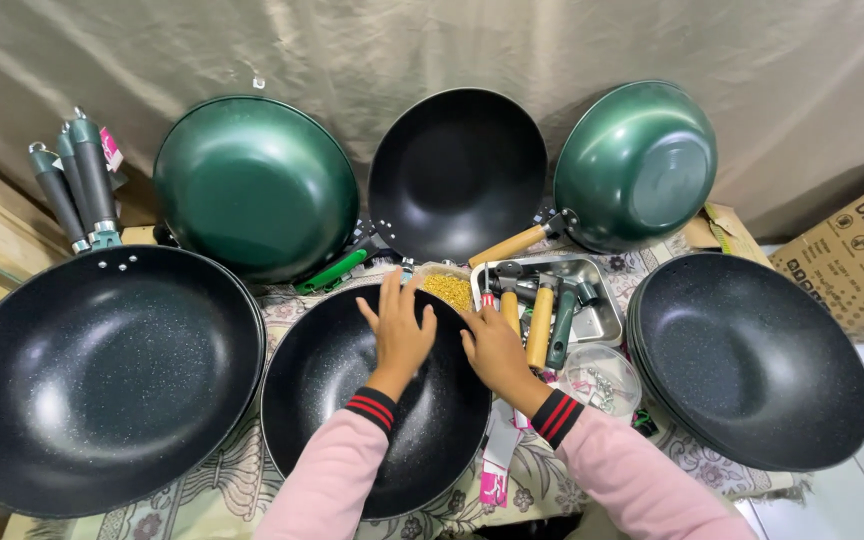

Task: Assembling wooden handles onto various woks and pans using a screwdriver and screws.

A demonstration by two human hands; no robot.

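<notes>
A black speckled wok without a handle lies on the table right in front of me. My left hand rests flat inside it near its far rim, fingers spread. My right hand lies on the wok's right rim, fingers toward a metal tray that holds wooden and green handles. Neither hand holds anything that I can see. Just past the left fingertips sits a small container of yellow pieces.
A stack of large black woks with grey handles fills the left. Another stack of black woks sits right. Two green woks and a black one lean against the cloth behind. A clear tub of screws and a cardboard box are right.
</notes>
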